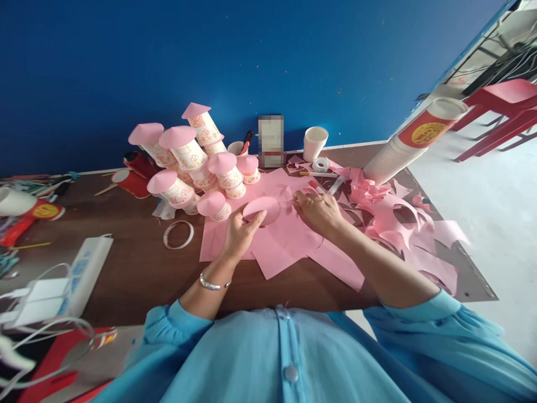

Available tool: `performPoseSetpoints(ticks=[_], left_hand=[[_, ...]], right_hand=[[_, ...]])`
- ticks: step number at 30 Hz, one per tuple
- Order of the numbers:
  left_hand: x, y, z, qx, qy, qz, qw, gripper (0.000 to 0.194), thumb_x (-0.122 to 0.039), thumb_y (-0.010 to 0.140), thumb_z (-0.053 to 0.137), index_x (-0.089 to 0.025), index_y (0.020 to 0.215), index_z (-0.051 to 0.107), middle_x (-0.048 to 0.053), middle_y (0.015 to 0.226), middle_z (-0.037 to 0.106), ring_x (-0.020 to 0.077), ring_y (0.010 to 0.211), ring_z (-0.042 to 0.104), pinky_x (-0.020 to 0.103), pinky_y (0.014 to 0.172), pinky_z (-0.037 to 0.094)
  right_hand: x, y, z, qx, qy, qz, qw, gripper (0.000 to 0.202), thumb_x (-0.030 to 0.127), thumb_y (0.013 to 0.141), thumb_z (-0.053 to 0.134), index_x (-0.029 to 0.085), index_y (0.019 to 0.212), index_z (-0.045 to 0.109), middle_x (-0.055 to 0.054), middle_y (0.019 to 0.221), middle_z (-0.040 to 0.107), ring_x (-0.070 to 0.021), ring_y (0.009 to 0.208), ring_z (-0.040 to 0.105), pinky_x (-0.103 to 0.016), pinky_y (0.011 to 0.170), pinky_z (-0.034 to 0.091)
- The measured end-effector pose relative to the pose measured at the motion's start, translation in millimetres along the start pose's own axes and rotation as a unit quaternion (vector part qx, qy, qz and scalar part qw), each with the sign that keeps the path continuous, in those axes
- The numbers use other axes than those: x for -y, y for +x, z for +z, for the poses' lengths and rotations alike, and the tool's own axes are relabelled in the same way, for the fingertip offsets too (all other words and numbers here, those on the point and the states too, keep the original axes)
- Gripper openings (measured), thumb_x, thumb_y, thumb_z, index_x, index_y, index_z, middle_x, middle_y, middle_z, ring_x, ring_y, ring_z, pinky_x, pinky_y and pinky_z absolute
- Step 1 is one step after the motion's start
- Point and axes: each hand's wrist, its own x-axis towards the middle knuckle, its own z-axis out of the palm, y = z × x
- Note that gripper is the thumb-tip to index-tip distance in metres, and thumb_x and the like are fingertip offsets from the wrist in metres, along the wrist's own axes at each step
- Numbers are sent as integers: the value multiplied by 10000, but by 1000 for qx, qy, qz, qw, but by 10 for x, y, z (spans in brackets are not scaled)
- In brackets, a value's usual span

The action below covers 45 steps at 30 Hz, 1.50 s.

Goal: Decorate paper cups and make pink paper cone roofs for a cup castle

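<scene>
My left hand (243,230) grips a round pink paper disc (268,209), thumb on top and fingers beneath. To its right, my right hand (319,212) is closed with its fingertips pointing toward the disc; what it holds, if anything, I cannot make out. Pink paper sheets (279,258) lie under both hands. Beyond my left hand stands a cluster of decorated paper cups with pink cone roofs (178,137), several of them stacked into towers. A smaller roofed cup (213,205) is closest to that hand.
Pink offcuts (396,215) litter the right side near a tall leaning stack of paper cups (413,140). A white cup (314,143) and tape roll (321,164) sit by the blue wall. On the left are a larger tape ring (178,234) and a power strip (86,274).
</scene>
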Motion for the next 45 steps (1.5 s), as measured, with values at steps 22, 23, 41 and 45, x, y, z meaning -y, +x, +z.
performPoseSetpoints(ticks=[22, 23, 41, 45], left_hand=[[128, 1, -118, -95, 176, 114, 973, 383, -429, 1046, 493, -189, 909, 758, 63, 844, 764, 205, 831, 710, 335, 807, 563], [132, 12, -119, -93, 157, 70, 981, 447, -461, 1041, 492, -190, 775, 728, 46, 732, 727, 187, 732, 682, 314, 740, 547], [242, 15, -93, 40, -206, -260, 943, 324, -442, 669, 896, -176, 761, 734, 3, 750, 700, 111, 656, 566, 211, 559, 447], [227, 30, -90, 16, -203, -298, 933, 343, -480, 660, 881, -202, 801, 737, 18, 777, 716, 128, 636, 591, 212, 501, 445]], right_hand=[[236, -295, 229, 61, 776, 19, 628, 451, 587, 715, 862, 175, 718, 679, 9, 683, 626, -128, 693, 547, -277, 702, 457], [213, -296, 211, 60, 770, 9, 635, 451, 594, 723, 854, 177, 724, 681, 6, 688, 630, -132, 699, 554, -282, 708, 464], [-273, -451, 119, -105, 239, -51, 964, 229, 308, 1010, 536, 182, 1077, 716, -112, 1093, 752, -218, 881, 690, -304, 733, 477], [-388, -619, 193, -17, 54, -44, 997, 228, 275, 1010, 539, 168, 1079, 728, -123, 1065, 744, -243, 913, 679, -296, 624, 416]])
